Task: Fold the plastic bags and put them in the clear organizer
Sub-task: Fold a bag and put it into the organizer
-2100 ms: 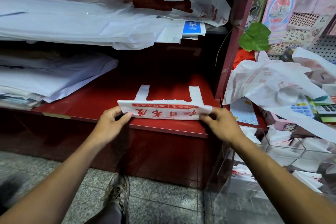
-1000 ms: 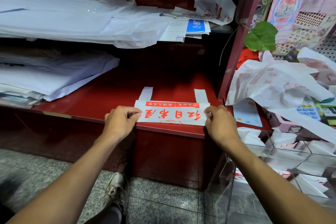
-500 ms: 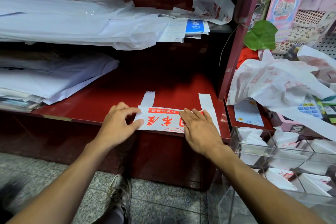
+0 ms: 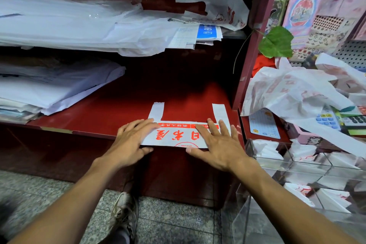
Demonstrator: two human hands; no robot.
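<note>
Since half a second ago the right hand (image 4: pixel 218 145) has slid rightward along the folded plastic bag (image 4: pixel 174 135), uncovering more of the red lettering in the middle, and the left hand (image 4: pixel 131 140) has flattened out from its earlier curled pose. Both hands now lie palm down with straight, spread fingers, pressing the bag flat and gripping nothing. The left hand covers the bag's left end, its thumb over the front edge of the red shelf (image 4: pixel 111 113); the right hand covers the right end. The bag lies at the shelf's front edge, folded into a band, with its two white handles (image 4: pixel 157 110) pointing away from the person. To the right, beyond the shelf's upright, a heap of loose bags (image 4: pixel 293 93) rests on a cluttered counter, beside a calculator (image 4: pixel 326 118). Below it stands the clear organizer (image 4: pixel 309 172), with folded white bags in its compartments. Stacked white sheets (image 4: pixel 59 29) fill the shelves on the left.
</note>
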